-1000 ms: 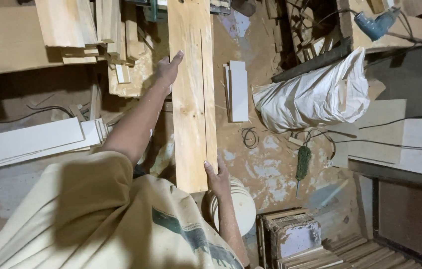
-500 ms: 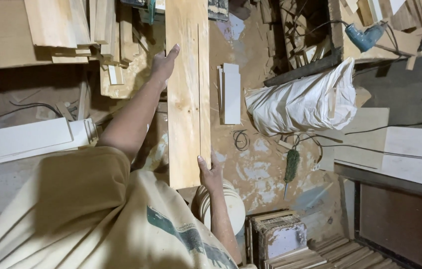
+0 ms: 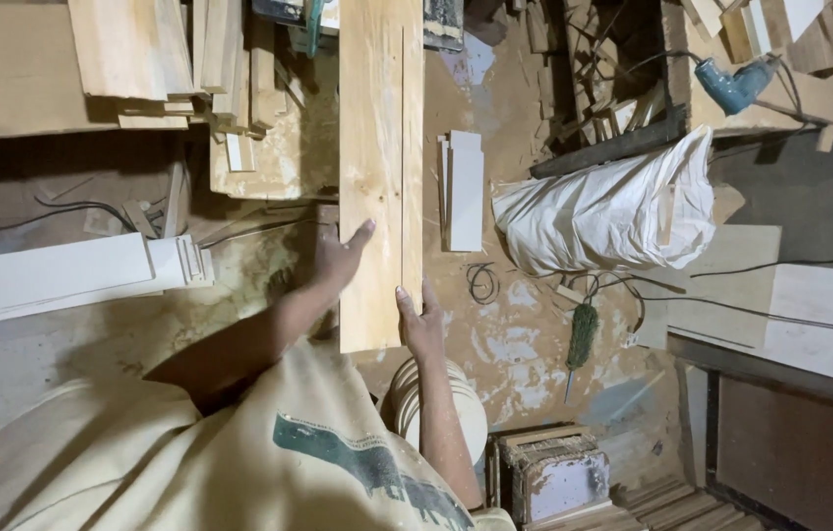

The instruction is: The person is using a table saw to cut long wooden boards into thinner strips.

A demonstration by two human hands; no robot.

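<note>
- Long pale wooden plank [image 3: 380,147] held lengthwise, running up and away over the sawdust-covered floor [image 3: 525,334].
- Left hand [image 3: 338,258] clasped on the plank's left edge, fingers closed round it, thumb on top.
- Right hand [image 3: 422,323] gripping the near right corner, fingers curled around the edge.
- White sack [image 3: 613,211] lying to the right, white boards [image 3: 464,190] between.

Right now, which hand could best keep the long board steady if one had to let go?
Probably the left hand: its fingers lie across the board farther up its side. The right hand only pinches the near corner.
</note>
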